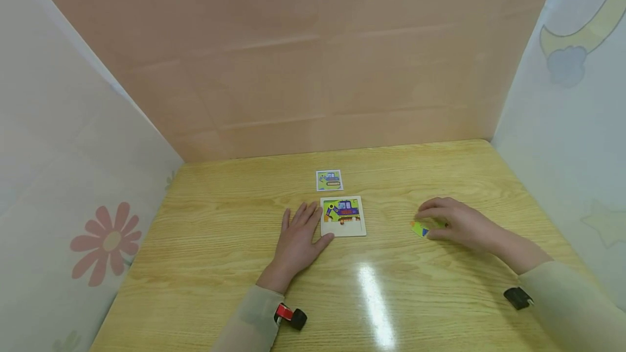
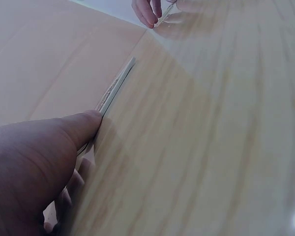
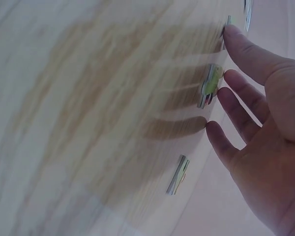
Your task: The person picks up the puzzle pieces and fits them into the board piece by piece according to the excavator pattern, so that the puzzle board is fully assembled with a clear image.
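My left hand (image 1: 297, 242) rests on the table, its fingers along the left edge of a white-framed jigsaw board (image 1: 349, 230) with a purple excavator picture. Its thumb (image 2: 83, 125) touches the board's near edge. At the right, my right hand (image 1: 457, 221) reaches down over loose puzzle pieces, fingers spread and slightly bent. A green piece with a blue patch (image 1: 419, 228) shows between its thumb and fingertips. In the right wrist view, the fingertips are beside a green piece (image 3: 210, 83), and the thumb tip is at another thin piece (image 3: 229, 20). I see no firm pinch.
Behind the board lies a small picture card (image 1: 330, 180) of the same excavator. Another loose piece (image 3: 177, 174) lies apart from the right hand's fingers. A pinkish backdrop (image 1: 313, 69) and pale side panels (image 1: 58, 124) enclose the wooden table (image 1: 220, 200).
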A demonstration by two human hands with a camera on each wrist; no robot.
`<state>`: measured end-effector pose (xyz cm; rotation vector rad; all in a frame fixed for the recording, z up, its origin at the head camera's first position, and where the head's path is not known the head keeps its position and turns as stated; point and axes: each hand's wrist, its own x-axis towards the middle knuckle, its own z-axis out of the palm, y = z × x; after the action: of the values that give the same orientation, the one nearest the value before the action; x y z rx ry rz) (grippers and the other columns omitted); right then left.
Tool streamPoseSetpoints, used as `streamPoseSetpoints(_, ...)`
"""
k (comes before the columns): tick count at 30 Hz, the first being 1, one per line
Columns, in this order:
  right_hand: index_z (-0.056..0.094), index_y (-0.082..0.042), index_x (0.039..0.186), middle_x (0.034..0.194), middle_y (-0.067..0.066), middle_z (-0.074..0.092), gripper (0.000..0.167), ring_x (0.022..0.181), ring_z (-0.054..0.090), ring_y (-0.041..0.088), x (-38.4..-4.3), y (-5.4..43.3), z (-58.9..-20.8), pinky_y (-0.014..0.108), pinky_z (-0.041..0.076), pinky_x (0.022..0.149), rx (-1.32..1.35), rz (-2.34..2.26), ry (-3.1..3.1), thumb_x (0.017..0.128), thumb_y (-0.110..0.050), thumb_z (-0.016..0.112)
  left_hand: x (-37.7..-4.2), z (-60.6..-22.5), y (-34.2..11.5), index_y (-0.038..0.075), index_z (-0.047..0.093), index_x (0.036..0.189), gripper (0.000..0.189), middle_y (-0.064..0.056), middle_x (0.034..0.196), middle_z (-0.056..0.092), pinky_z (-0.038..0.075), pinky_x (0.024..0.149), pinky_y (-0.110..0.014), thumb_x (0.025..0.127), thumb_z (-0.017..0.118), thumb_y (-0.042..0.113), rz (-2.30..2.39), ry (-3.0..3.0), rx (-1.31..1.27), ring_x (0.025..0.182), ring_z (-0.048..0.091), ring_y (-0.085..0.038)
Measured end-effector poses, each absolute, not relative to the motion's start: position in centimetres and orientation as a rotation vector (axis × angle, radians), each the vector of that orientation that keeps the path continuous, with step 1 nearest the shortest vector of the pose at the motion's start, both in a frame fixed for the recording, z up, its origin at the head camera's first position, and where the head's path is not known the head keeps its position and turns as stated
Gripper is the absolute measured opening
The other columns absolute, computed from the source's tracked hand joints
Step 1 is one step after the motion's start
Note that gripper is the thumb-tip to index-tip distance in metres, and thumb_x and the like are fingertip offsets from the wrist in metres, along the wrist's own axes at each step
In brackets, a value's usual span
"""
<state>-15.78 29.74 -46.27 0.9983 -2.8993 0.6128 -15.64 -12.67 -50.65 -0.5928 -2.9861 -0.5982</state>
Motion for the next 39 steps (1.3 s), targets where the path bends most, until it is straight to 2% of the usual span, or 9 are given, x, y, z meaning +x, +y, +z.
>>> streamPoseSetpoints(8,0.083,-0.018,0.128,0.135,0.005,0.069,0.039,0.119,0.066,0.033,-15.84,29.8,-46.55,0.052,0.059,0.092,1.04,0.601,-2.838,0.09,-0.022,0.094,-15.63,-50.44,-12.66,0.008,0.047,0.168,0.079,-0.009,0.177,0.038,0.005,0.135,-0.062,0.109,0.065,0.057,-0.597,-2.991,-0.598,0.167,0.026,-0.032)
streamPoseSetpoints(22,0.083,-0.024,0.119,0.131,0.0,0.068,0.031,0.114,0.065,0.026,-16.25,29.91,-47.13,0.044,0.06,0.089,1.035,0.602,-2.808,0.09,-0.024,0.093,-15.71,-50.76,-12.66,0.01,0.046,0.169,0.079,-0.008,0.177,0.037,0.005,0.135,-0.062,0.109,0.062,0.059,-0.58,-2.989,-0.6,0.167,0.026,-0.032)
streamPoseSetpoints(33,0.083,-0.025,0.115,0.125,-0.006,0.069,0.023,0.113,0.066,0.023,-16.12,29.42,-46.86,0.048,0.06,0.091,0.981,0.612,-2.827,0.093,-0.025,0.092,-15.65,-50.5,-12.7,0.009,0.049,0.167,0.077,-0.01,0.176,0.04,0.009,0.134,-0.065,0.109,0.065,0.057,-0.572,-2.976,-0.611,0.166,0.029,-0.034)
streamPoseSetpoints(39,0.081,-0.027,0.11,0.123,-0.009,0.069,0.015,0.114,0.066,0.021,-16.06,29.0,-46.65,0.051,0.059,0.096,0.914,0.647,-2.894,0.097,-0.027,0.089,-15.73,-50.71,-12.7,0.01,0.047,0.169,0.079,-0.007,0.177,0.037,0.006,0.135,-0.063,0.109,0.062,0.06,-0.563,-2.994,-0.602,0.167,0.025,-0.031)
